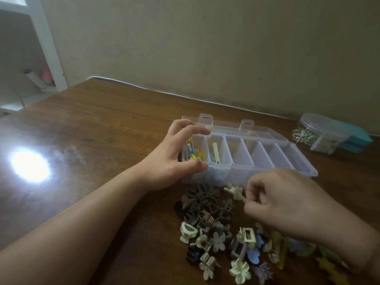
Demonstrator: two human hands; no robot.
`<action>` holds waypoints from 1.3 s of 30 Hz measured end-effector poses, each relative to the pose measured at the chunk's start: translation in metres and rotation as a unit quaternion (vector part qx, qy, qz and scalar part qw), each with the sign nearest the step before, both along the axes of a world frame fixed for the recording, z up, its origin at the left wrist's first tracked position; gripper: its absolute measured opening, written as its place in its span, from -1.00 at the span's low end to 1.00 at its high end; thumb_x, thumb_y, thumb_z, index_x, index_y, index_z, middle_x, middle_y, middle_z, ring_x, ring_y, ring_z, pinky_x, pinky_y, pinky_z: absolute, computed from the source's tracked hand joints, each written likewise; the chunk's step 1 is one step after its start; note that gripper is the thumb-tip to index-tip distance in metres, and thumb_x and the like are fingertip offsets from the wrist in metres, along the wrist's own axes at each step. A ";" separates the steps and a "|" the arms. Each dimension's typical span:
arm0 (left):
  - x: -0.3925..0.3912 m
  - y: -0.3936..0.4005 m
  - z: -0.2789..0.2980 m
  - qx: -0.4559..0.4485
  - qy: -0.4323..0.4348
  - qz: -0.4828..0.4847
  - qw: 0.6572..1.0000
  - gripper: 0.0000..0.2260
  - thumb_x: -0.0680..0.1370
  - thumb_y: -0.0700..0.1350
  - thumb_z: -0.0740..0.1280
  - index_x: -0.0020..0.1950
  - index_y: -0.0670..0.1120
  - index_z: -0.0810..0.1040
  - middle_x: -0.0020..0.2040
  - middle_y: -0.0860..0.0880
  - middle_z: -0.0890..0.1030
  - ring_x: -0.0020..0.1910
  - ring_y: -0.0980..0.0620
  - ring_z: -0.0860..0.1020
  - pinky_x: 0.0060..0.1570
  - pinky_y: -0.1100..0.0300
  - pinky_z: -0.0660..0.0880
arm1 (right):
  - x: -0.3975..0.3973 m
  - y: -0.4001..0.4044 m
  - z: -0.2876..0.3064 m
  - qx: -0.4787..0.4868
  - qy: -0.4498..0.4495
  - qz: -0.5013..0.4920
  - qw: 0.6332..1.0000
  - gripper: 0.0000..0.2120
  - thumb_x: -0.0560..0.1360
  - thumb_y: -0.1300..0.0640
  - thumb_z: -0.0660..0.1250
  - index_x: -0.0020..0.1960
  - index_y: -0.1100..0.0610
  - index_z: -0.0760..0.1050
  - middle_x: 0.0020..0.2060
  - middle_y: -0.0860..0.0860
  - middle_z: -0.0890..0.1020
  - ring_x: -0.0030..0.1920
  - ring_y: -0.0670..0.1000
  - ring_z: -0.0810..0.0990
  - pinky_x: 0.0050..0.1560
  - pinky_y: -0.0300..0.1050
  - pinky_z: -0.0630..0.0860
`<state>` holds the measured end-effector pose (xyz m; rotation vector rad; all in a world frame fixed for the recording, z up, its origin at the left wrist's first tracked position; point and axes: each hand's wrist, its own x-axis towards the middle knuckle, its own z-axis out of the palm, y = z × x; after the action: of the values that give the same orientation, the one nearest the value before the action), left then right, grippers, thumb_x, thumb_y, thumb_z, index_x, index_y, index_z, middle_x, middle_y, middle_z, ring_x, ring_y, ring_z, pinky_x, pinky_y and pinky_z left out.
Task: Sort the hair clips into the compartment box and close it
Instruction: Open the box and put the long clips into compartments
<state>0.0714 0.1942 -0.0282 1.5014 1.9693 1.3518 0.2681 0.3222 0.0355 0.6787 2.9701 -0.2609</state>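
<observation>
Hair clips (218, 229) heaped on the brown wooden table (92, 124) against a beige wall; left hand (176, 153) grips the open compartment box (242, 155), right hand (287, 200) pinches a cream clip (234, 191).

Home room, wooden table (102, 124) against plain wall (205, 48), white shelving (47, 48)

Left hand (176, 149): reaching forward, thumb and curled fingers gripping something between them.
Right hand (285, 199): hovering lower right of it, knuckles up, fingertips pinching.
</observation>
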 end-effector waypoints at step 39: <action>0.003 0.000 0.001 0.000 0.001 0.009 1.000 -0.42 0.29 0.28 0.31 0.31 0.26 0.42 0.36 0.20 0.24 0.45 0.11 0.26 0.35 0.07 0.38 | 0.043 0.026 0.005 0.054 -0.095 0.198 0.974 -0.66 0.46 -0.26 0.29 0.19 -0.39 0.27 0.00 -0.33 0.40 -0.03 -0.24 0.43 -0.03 -0.22 0.45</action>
<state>0.0739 0.1939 -0.0267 1.4903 1.9881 1.3572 0.3115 0.3483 0.0410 0.0983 2.8629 -0.0048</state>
